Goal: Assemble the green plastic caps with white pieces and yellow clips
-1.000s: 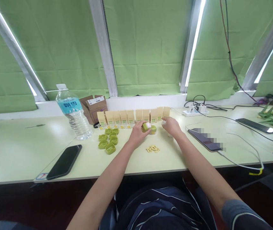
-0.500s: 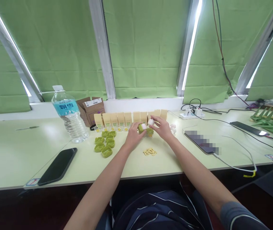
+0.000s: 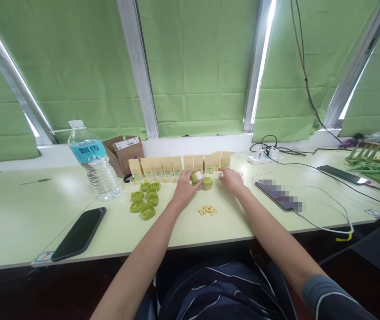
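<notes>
My left hand (image 3: 183,188) is closed around a small green piece (image 3: 194,178) with a whitish part (image 3: 199,176) at its right side. Right of it stands a small clear cup (image 3: 207,185) with a green top (image 3: 207,180) and a yellow mark. My right hand (image 3: 231,180) is beside a few small white pieces (image 3: 240,174), partly hidden behind it. Its thumb and forefinger pinch a small whitish piece (image 3: 221,174). On the table in front lies a little heap of pale yellow rings (image 3: 207,210). Several green cat-shaped cups (image 3: 147,212) stand to the left.
Behind the hands runs a row of small beige card packets (image 3: 167,165). At left are a large water bottle (image 3: 98,171), a cardboard box (image 3: 125,153) and a black phone (image 3: 79,234). Another phone (image 3: 276,195) with a white cable and a power strip (image 3: 265,158) lie right.
My right hand has moved right, away from the left hand and the clear cup, toward the white pieces. My left hand keeps the green piece. The camera view has shifted slightly.
</notes>
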### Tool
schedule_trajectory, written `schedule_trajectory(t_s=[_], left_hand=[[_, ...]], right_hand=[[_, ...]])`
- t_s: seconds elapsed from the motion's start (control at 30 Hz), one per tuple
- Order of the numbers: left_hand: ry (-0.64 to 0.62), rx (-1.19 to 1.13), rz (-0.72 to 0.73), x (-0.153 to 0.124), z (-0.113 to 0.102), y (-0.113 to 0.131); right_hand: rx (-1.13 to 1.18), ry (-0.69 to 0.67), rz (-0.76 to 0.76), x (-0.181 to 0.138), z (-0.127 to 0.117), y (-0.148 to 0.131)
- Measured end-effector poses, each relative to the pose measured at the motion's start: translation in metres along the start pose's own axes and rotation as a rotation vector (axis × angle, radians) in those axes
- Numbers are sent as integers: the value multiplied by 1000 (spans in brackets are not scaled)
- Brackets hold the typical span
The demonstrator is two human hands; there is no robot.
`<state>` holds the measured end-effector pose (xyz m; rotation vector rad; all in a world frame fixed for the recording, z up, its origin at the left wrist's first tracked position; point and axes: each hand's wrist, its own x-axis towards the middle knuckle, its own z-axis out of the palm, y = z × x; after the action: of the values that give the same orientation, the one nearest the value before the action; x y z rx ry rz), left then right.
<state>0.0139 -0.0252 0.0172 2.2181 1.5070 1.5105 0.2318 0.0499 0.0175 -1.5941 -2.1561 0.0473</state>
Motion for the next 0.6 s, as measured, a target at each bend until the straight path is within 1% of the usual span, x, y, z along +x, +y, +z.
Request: schedule_trajectory(t_s=[0.13,0.27,0.47,0.53,0.6], left_hand=[[3,6,4,0,2,-4],[22,25,-8,2,3,-8],[34,32,-9,3,3,-9],[29,28,-16,2,3,-8],[34,25,-27,3,3,-7]], right_hand=[[-102,-80,58,-2,0,1],[-141,-99,61,-4,1,-1],[-87,-35,38,-4,1,-5],[-13,6,-4,-4,1,-9],[90,47,-78,-5,1,-14]])
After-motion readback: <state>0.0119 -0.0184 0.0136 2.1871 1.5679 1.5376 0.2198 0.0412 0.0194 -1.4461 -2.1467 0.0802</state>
